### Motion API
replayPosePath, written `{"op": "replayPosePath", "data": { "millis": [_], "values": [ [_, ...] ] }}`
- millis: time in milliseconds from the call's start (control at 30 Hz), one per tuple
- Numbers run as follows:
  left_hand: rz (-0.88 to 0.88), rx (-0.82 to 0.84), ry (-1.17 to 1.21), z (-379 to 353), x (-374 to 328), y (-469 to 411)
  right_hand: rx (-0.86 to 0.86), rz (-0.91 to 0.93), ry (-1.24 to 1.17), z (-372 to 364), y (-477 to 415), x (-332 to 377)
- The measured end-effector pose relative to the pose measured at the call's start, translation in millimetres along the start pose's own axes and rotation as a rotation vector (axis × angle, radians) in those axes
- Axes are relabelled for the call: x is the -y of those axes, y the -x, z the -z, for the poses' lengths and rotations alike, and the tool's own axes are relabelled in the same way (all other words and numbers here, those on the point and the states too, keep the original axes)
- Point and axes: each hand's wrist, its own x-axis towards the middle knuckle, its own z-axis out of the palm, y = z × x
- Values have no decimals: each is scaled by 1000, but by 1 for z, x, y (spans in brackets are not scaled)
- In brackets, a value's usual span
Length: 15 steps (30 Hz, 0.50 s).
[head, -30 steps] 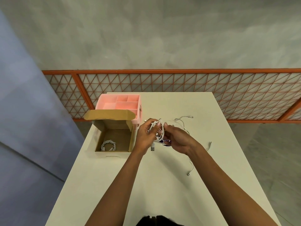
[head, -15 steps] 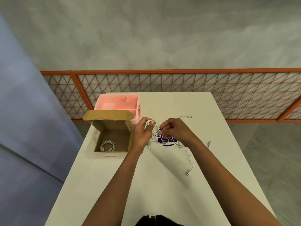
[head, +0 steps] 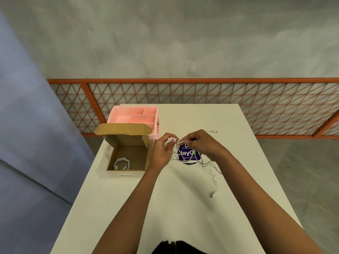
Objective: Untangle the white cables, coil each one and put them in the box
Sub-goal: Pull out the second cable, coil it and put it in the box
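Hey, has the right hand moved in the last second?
Yes. Against the cardboard box, which stayed put, the right hand, pinching the white cables, has shifted toward the far edge of the table, uncovering a purple label.

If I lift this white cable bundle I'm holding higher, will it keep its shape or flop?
Probably flops: the cable bundle sags in loose loops between the left hand and right hand. Its tail trails across the table, so it would likely drag and swing. Seemingly light, since a fingertip pinch holds a strand.
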Motion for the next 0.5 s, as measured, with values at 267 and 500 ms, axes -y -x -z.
{"op": "replayPosePath", "data": {
  "millis": [267, 500],
  "values": [
    [-9, -98, -69, -4, -4, 2, -3, -20, -76, 8, 6, -3],
    [57, 34, 165, 2, -8, 8, -29, -110, -207, 20, 8, -3]
  ]
}}
